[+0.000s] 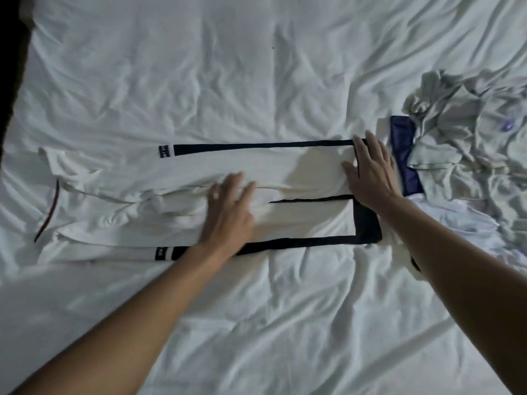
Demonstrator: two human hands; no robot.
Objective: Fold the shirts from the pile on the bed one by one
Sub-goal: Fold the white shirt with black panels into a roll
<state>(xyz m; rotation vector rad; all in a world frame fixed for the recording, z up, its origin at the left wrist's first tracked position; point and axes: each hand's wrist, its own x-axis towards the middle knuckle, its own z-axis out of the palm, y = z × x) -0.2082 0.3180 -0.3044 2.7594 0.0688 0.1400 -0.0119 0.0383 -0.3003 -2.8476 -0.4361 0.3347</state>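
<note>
Shirt [285, 166], white with black trim [256, 146]: lies flat on the bed [199, 67] across the middle of the frame, its sides turned in to make a long narrow band. Long axis runs left to right in the picture.

- Left end: loose and rumpled, at the left edge of the frame, with a thin red stripe [47, 215] showing. Whether this end is neck or hem cannot be told.
- Left hand [228, 212]: open, fingers spread and straight, palm pressing on the centre of the band, at about the midpoint of its length.
- Right hand [370, 172]: open, fingers straight, flat on the right end, fingertips reaching the upper black edge. This end is squared off by a black border.
- Blue garment [405, 155]: just beside the right end, touching or nearly so.
- Pile [470, 124]: crumpled pale shirts at the right of the frame, partly over the blue piece, nearer the right hand.

Judgement: the next fold likely goes across the long axis, one end brought over toward the other. The right hand is already on the right end; the left end lies well apart from both hands, the left hand being nearer.
</note>
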